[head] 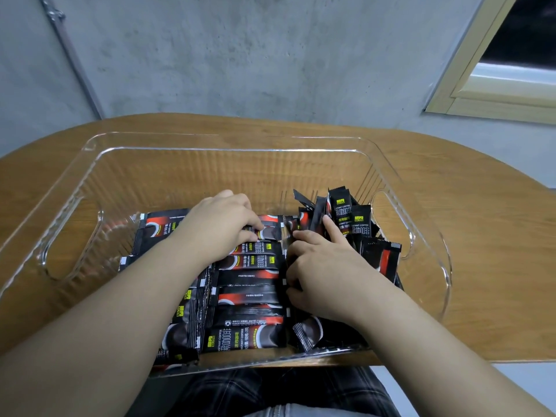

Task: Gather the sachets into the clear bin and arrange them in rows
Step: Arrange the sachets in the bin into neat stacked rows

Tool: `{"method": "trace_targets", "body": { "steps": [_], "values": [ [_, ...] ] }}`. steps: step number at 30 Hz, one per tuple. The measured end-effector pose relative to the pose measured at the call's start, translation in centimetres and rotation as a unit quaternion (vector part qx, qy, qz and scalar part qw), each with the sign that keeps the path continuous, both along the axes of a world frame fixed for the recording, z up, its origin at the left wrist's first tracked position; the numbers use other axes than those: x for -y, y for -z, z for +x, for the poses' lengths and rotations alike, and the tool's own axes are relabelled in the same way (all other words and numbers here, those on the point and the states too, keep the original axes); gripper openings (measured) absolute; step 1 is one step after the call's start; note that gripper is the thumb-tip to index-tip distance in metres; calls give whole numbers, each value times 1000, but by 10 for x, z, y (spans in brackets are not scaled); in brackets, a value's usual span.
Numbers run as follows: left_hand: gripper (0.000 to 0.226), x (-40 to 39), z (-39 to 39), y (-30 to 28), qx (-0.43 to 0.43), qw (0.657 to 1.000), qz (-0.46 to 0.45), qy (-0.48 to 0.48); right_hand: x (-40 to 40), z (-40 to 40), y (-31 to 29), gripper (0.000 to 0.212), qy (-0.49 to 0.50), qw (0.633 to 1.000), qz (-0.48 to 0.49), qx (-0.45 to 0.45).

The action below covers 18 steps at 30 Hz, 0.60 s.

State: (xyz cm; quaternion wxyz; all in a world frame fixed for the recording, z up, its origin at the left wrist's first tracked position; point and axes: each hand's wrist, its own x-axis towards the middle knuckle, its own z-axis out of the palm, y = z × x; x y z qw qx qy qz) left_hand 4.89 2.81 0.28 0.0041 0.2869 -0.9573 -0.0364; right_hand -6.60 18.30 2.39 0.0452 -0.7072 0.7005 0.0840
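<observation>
The sachets [249, 278] are all in the clear bin [228, 142] on the counter [451, 236]. The step now is making rows. The left hand [222, 224] pinches a flat sachet. The right hand [325, 266] curls its fingers on the messy pile [346, 218] at the right. Next, lay those flat.

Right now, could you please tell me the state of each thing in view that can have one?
clear bin: upright on the table, partly filled.
flat sachets: lying in a row.
loose sachets: propped upright, jumbled at the right.
left hand: fingers curled on a flat sachet.
right hand: among sachets, index finger extended.
</observation>
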Motion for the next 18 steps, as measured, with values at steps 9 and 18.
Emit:
{"method": "trace_targets", "body": {
  "steps": [9, 18],
  "values": [
    [32, -2, 0, 1, -57, 997, 44, -6, -12, -2, -6, 40, -18, 998, -52, 9],
    [20, -32, 0, -30, -148, 965, 209, 58, -14, -2, -8, 44, 6, 1000, 9, 7]
  ]
}}
